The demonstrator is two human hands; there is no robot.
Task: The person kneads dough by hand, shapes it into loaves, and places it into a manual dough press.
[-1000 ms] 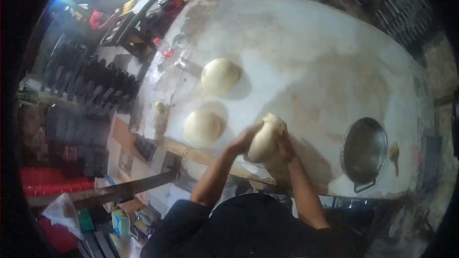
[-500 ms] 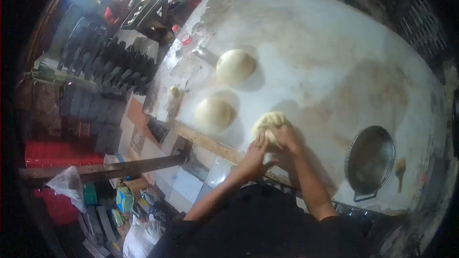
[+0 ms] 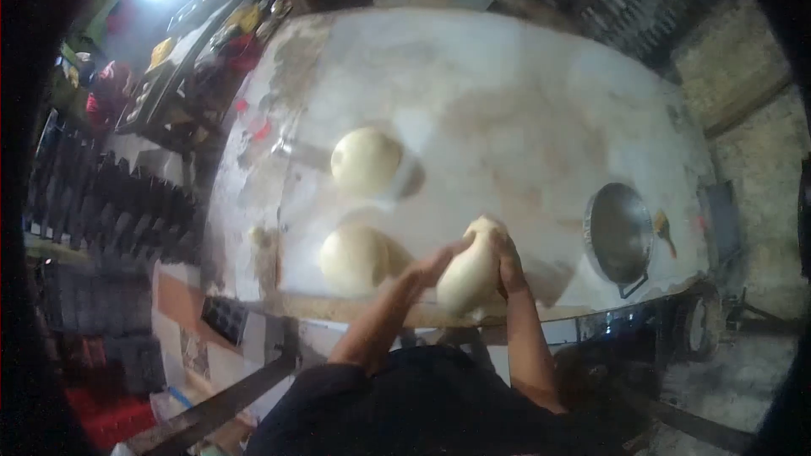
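Note:
A pale, smooth lump of dough (image 3: 467, 280) hangs stretched between my hands over the near edge of the work table. My left hand (image 3: 444, 257) presses against its left side, and my right hand (image 3: 508, 263) wraps its right side. Its gathered upper end pokes out between them, while the rounded bulk hangs toward my body. Some fingers are hidden behind the dough. Left of my forearm rests a round dough ball (image 3: 355, 259), with a second dough ball (image 3: 367, 160) farther back.
On the right of the table (image 3: 405, 76) stand a round metal pan (image 3: 619, 232) with handles and a brush (image 3: 665, 233). A small dough piece (image 3: 258, 236) and a clear bottle with red parts (image 3: 260, 128) lie along the left side. Dark racks (image 3: 110, 194) stand beyond.
The dough was pressed on the table under both hands; now it is raised, held from both sides and elongated. The camera view has turned, shifting the table in frame.

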